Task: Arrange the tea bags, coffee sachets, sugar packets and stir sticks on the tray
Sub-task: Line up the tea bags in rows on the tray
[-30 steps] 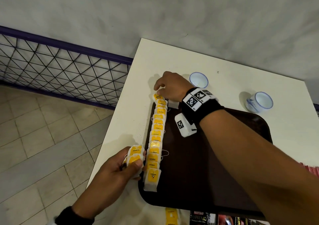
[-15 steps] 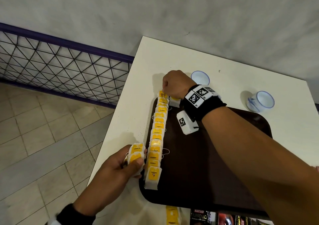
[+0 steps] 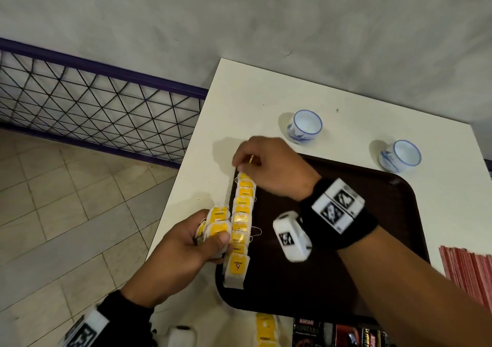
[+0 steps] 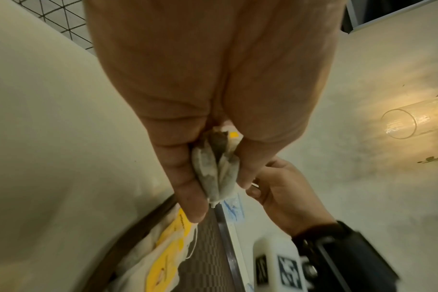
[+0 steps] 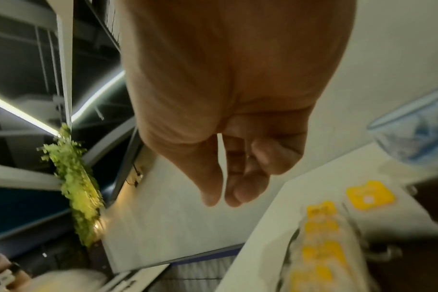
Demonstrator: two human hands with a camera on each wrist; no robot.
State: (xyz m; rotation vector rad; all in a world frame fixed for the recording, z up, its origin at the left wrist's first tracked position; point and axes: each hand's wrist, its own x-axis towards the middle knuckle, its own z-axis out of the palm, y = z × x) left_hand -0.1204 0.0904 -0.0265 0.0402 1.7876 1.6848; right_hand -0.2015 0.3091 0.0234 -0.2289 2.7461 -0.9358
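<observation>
Tea bags come first: your left hand (image 3: 183,242) still clamps a small bunch (image 3: 217,224) just beside the tray's (image 3: 346,280) left rim, over the tabletop (image 3: 253,99). Beside it, the overlapped row (image 3: 242,219) fills that edge. Your right hand (image 3: 269,165), fingers curled and empty, has lifted off the row's far end, so that bag looks placed and the next is due

I seem to be in a café: a white worktop (image 3: 266,101) with small teacups (image 3: 305,126), a brown serving tray (image 3: 399,195) (coffee sachets (image 3: 306,332) beside it), tiled floor (image 3: 66,213)
</observation>
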